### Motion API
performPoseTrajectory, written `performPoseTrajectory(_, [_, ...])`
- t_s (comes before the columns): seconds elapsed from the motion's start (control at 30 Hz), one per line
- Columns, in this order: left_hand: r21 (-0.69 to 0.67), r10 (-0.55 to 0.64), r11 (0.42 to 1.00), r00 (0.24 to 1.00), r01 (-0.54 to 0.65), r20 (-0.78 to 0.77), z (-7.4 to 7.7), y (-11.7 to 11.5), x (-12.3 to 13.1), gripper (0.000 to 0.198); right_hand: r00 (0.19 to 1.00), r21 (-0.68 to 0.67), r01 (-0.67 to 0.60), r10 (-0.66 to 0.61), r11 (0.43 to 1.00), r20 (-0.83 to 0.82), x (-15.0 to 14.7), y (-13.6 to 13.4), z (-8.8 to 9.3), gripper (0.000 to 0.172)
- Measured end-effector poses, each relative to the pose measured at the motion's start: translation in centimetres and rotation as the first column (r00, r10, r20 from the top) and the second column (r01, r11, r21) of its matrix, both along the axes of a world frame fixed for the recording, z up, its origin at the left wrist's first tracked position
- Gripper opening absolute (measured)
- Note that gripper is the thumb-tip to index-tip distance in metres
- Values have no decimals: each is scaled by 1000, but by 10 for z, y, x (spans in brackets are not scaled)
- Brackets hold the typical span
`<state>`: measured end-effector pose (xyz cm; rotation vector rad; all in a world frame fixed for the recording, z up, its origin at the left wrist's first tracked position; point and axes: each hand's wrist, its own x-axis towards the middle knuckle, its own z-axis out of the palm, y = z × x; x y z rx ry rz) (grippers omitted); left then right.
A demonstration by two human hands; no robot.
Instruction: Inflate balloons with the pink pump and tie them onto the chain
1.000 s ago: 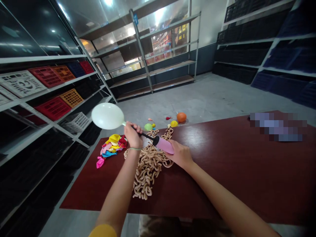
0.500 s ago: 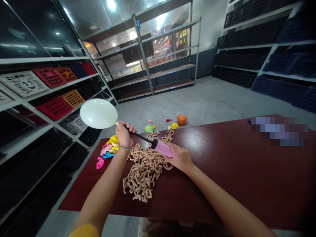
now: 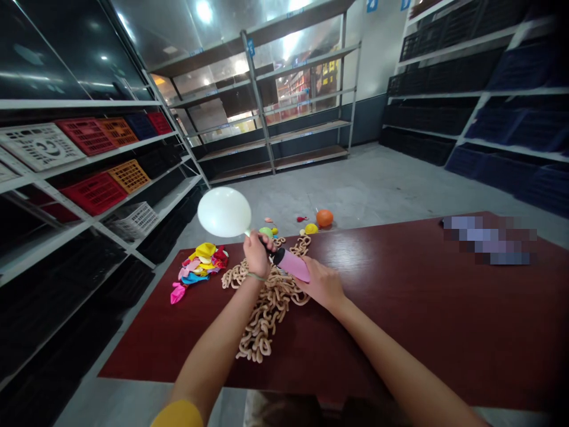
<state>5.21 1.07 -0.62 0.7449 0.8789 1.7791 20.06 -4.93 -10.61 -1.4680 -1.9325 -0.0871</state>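
Observation:
A pale, inflated balloon (image 3: pixel 224 212) is at the upper end of a hand pump, its neck beside the fingers of my left hand (image 3: pixel 258 255). That hand is closed round the pump's black rod end. My right hand (image 3: pixel 323 283) is wrapped round the pink pump barrel (image 3: pixel 293 264), whose black collar sits close to my left hand. Below both hands lies a tangled heap of tan, rope-like pieces (image 3: pixel 280 290). Left of it is a pile of uninflated balloons (image 3: pixel 202 262) in yellow, red, pink and blue.
The dark red table (image 3: pixel 400 308) carries a blurred, pixelated item (image 3: pixel 489 238) at its right. Beyond the far edge lie an orange balloon (image 3: pixel 325 217) and several smaller ones. Crates on shelves (image 3: pixel 91 135) stand left and right.
My left hand has moved right and a little down toward the barrel, carrying the balloon with it. The black rod now shows much less. My right hand has barely moved.

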Motion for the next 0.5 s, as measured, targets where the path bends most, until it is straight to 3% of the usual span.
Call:
performPoseTrajectory(0.17, [25,93,995,995,-94,32,30,14,-55,25,998,27,-54,53,998,23,-1,1,-3,40])
performPoseTrajectory(0.23, [47,139,989,990,-141,36,34,18,-65,24,998,32,-56,55,998,33,-1,3,-5,39])
performPoseTrajectory(0.33, [49,161,985,984,-165,72,24,16,-49,24,999,19,2,-3,1000,52,-3,5,-7,41])
performPoseTrajectory(0.5, [39,58,997,996,-61,66,-12,4,14,27,994,-14,100,-99,995,52,3,6,-6,43])
